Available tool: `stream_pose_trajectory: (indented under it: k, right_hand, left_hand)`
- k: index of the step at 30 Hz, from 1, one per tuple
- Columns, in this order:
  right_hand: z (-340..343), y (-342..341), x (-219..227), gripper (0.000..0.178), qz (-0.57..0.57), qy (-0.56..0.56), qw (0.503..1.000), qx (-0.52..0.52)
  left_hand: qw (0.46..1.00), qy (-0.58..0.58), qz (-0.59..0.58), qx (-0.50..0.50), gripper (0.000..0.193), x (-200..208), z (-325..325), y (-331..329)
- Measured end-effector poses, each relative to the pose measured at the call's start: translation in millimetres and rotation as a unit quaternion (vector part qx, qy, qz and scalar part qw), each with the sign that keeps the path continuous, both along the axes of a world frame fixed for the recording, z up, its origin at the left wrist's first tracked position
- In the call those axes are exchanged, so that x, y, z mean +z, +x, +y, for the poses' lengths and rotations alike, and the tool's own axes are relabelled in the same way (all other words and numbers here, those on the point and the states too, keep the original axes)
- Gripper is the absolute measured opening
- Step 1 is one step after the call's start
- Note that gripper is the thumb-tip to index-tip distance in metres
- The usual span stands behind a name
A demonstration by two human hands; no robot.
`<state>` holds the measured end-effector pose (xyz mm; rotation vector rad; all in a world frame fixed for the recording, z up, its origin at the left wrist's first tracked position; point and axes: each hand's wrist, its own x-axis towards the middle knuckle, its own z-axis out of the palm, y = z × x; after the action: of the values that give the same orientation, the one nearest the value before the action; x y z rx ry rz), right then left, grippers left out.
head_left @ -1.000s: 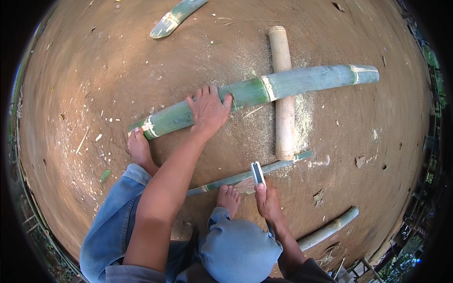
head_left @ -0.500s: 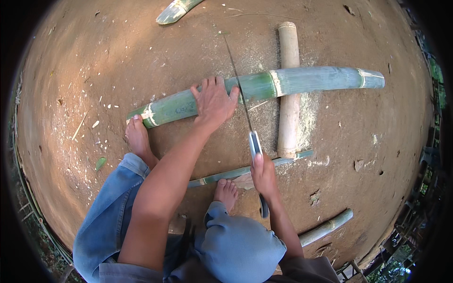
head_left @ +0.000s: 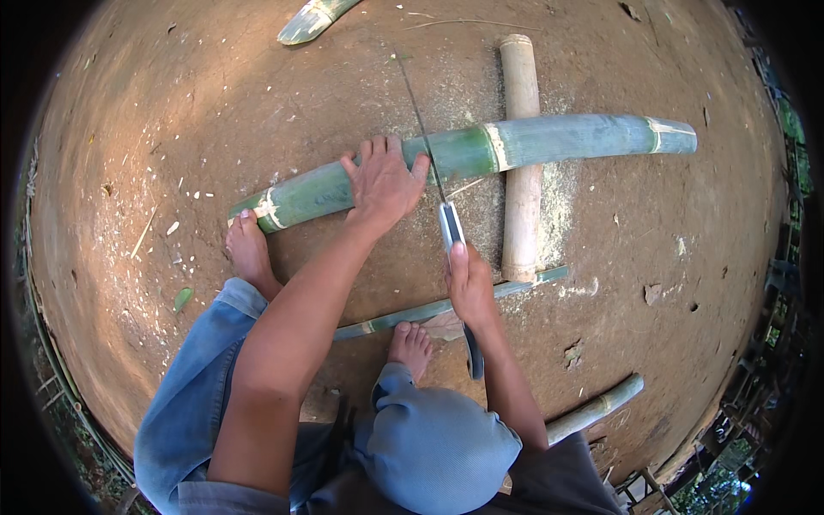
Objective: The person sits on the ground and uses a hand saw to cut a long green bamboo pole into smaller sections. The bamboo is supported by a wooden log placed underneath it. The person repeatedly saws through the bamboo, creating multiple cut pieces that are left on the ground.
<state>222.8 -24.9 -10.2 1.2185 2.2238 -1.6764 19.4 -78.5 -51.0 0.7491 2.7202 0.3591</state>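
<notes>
A thick green bamboo pole (head_left: pixel 566 140) lies crosswise over a pale, dry bamboo piece (head_left: pixel 521 225). My left hand (head_left: pixel 384 182) presses on the green pole with its fingers spread, just left of the saw blade. My right hand (head_left: pixel 471 283) is wrapped round the handle of a hand saw (head_left: pixel 451 227). The saw's thin blade crosses the top of the pole and points away from me. Whether it has cut into the bamboo, I cannot tell. My left foot (head_left: pixel 251 246) rests against the pole's left end.
A thin bamboo strip (head_left: pixel 395 319) lies by my right foot (head_left: pixel 410 350). Another bamboo piece (head_left: pixel 596 409) is at the lower right, and a cut green one (head_left: pixel 311 23) at the top. Pale sawdust (head_left: pixel 558 219) and chips are scattered over the brown dirt ground.
My right hand has pushed the saw away from me, bringing its handle closer to the green pole. My left hand stays pressed on the pole.
</notes>
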Motion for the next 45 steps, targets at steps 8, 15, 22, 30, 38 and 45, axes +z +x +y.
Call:
stream_pose_trajectory:
  k: [8,15,22,30,38,45]
  right_hand:
    - [-8,19,-7,0.044,0.005,0.03,0.999,0.01]
    - [-48,108,32,0.048,0.042,-0.018,0.998,-0.045]
    - [7,-24,-24,0.056,0.067,0.026,0.997,-0.011]
    - [-8,10,6,0.057,-0.005,0.007,1.0,0.0]
    - [4,14,2,0.053,-0.001,0.063,0.998,0.029]
    - [-35,103,55,0.053,0.02,-0.01,1.0,-0.006]
  left_hand:
    - [0.999,-0.005,-0.034,0.005,0.057,16,5,-3]
    - [1.0,-0.005,0.003,0.001,0.056,9,-3,1]
    - [0.996,0.063,-0.042,-0.052,0.056,-6,-17,-12]
    - [0.992,-0.038,-0.024,-0.115,0.078,19,-22,-22]
    - [0.991,0.019,0.049,-0.126,0.077,14,-16,-8]
    - [0.986,0.008,0.101,-0.132,0.078,4,-33,-10]
